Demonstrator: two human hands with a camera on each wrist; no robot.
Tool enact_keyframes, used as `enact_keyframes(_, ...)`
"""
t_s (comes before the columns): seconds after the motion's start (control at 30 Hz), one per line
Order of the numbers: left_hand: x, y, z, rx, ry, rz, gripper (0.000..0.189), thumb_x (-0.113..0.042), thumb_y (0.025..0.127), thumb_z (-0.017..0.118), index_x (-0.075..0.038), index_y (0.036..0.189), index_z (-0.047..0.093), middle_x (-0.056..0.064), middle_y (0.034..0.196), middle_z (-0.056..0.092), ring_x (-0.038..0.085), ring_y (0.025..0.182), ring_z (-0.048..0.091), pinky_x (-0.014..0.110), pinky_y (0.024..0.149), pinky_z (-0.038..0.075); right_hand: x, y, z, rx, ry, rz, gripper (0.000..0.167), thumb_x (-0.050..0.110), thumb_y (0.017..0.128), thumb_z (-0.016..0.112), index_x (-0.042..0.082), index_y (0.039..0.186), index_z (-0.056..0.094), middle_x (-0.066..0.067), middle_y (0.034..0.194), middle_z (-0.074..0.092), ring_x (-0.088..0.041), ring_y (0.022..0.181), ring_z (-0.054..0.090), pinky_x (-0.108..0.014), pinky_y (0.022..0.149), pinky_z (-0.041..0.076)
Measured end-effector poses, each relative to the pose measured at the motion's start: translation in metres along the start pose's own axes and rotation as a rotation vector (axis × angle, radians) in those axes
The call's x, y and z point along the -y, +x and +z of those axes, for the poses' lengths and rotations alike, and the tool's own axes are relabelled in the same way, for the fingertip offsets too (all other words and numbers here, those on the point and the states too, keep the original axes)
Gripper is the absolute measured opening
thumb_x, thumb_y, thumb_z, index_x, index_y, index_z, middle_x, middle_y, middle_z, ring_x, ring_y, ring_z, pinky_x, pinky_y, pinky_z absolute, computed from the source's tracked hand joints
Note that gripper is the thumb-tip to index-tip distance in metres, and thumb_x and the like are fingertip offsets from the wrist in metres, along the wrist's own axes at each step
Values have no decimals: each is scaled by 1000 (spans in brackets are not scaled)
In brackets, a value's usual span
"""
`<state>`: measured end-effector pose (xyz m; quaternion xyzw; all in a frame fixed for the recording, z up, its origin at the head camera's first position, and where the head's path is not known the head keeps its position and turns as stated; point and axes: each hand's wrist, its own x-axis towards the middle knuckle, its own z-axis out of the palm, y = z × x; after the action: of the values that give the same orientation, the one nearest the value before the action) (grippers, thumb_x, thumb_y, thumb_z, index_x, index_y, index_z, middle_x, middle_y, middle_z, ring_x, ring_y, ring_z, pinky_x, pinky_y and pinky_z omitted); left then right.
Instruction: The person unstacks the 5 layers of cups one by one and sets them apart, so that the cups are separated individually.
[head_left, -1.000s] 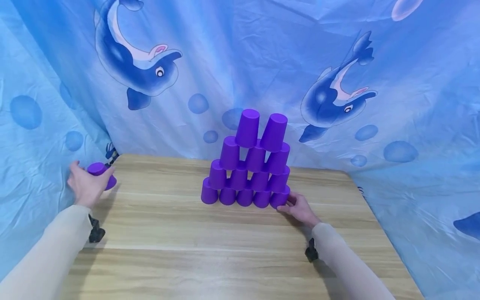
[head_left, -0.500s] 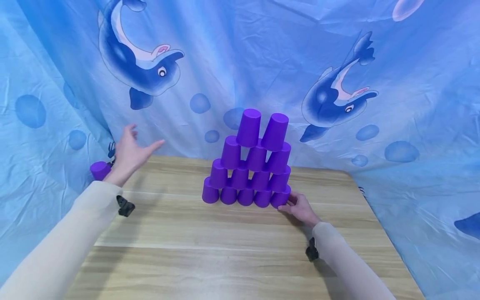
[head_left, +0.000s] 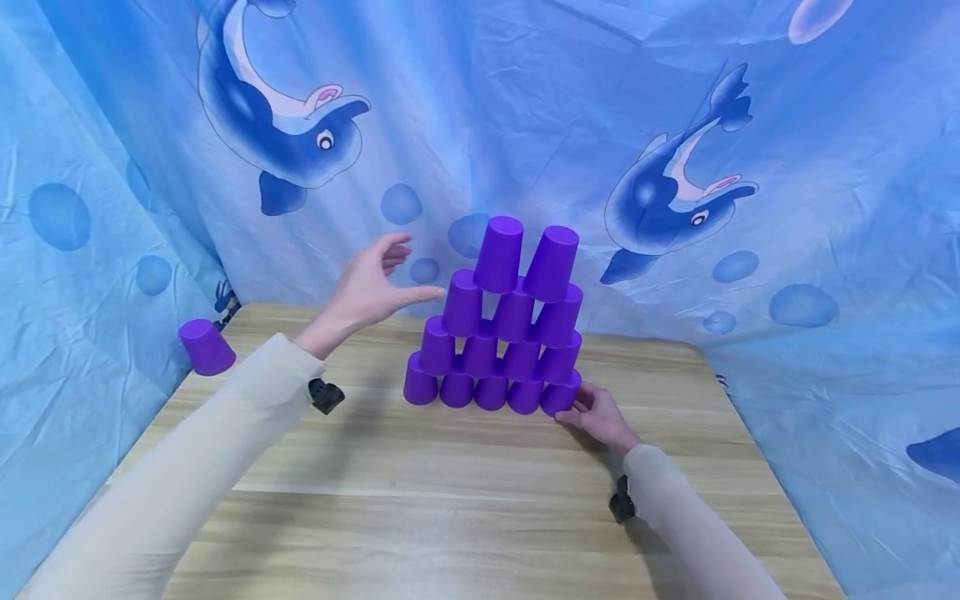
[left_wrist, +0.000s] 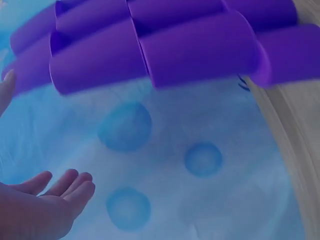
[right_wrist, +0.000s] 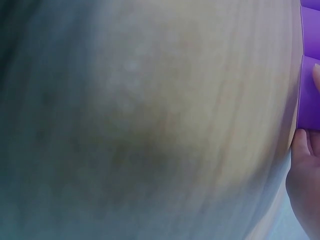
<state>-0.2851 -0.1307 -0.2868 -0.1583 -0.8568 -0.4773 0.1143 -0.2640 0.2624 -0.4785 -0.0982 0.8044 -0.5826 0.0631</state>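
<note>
Purple cups, upside down, form a stepped pyramid (head_left: 480, 358) on the wooden table, with two cups side by side in its top row. My left hand (head_left: 367, 287) is in the air just left of the upper rows, thumb and fingers spread, holding nothing. In the left wrist view the same hand (left_wrist: 45, 205) appears below the cups' sides. My right hand (head_left: 600, 417) holds the bottom row's rightmost cup (head_left: 561, 394) between thumb and fingers; the right wrist view catches this cup (right_wrist: 309, 95) at its edge. A separate purple cup (head_left: 207, 347) stands upside down at the table's left edge.
A wooden table (head_left: 420, 517) lies under everything. Blue curtains with dolphin prints (head_left: 525, 100) hang behind it and along both sides. Small black devices (head_left: 326, 395) are strapped at both wrists.
My left hand has let go of the lone cup at the left and moved right, up to the pyramid's upper left side. The right hand has stayed at the bottom right cup.
</note>
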Motion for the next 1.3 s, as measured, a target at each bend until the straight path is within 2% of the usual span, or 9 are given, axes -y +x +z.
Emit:
enact_keyframes(0.23, -28, 11, 30, 38, -83, 54, 98, -60, 63, 82, -14, 141, 44, 4, 135, 52, 21, 120, 50, 37, 96, 44, -16, 4, 0, -11, -14, 9, 57, -4, 77, 76, -5, 129, 52, -22, 125, 56, -35, 121, 49, -40, 103, 38)
enact_keyframes(0.37, -37, 15, 44, 51, -78, 60, 98, -62, 63, 80, -14, 141, 45, 3, 134, 53, 20, 119, 51, 36, 96, 44, -26, 7, 2, -29, -30, 25, 57, -1, 76, 78, 0, 128, 55, -18, 125, 57, -31, 122, 50, -35, 102, 39)
enact_keyframes(0.5, -43, 18, 53, 35, -115, 80, 93, -61, 64, 80, -15, 138, 48, 0, 125, 59, 15, 112, 55, 34, 91, 46, -27, 8, 2, -26, -34, 24, 56, 4, 76, 80, 3, 127, 57, -14, 124, 59, -28, 120, 52, -33, 101, 41)
enact_keyframes(0.63, -47, 20, 60, 27, -156, 108, 85, -58, 65, 81, -19, 135, 51, -6, 112, 64, 9, 101, 59, 32, 86, 49, -25, 8, 1, -25, -24, 25, 54, 6, 77, 80, 7, 125, 58, -11, 122, 60, -25, 117, 54, -31, 97, 44)
enact_keyframes(0.77, -49, 23, 64, 11, -174, 123, 80, -56, 67, 81, -20, 133, 53, -8, 106, 65, 8, 95, 61, 31, 83, 49, -24, 8, 0, -25, -32, 12, 54, 6, 78, 80, 5, 127, 57, -12, 122, 60, -26, 117, 54, -31, 97, 45)
enact_keyframes(0.9, -50, 26, 66, -17, -172, 139, 75, -52, 68, 82, -18, 129, 57, -8, 105, 66, 7, 95, 61, 30, 83, 49, -24, 8, -1, -25, -42, 9, 56, 8, 78, 80, 4, 128, 56, -14, 123, 60, -27, 118, 54, -30, 97, 44)
enact_keyframes(1.13, -50, 32, 68, -27, -133, 147, 68, -49, 70, 82, -17, 126, 60, -8, 104, 66, 6, 93, 61, 28, 81, 49, -25, 9, -2, -31, -38, 21, 55, 8, 78, 80, 4, 128, 57, -13, 121, 61, -26, 117, 55, -30, 96, 45)
enact_keyframes(1.3, -49, 35, 70, -43, -146, 159, 58, -39, 76, 81, -14, 124, 62, -4, 103, 68, 8, 90, 63, 28, 76, 51, -20, 8, -2, -22, -34, 21, 55, 7, 78, 79, 3, 128, 57, -15, 122, 60, -28, 118, 54, -33, 98, 44)
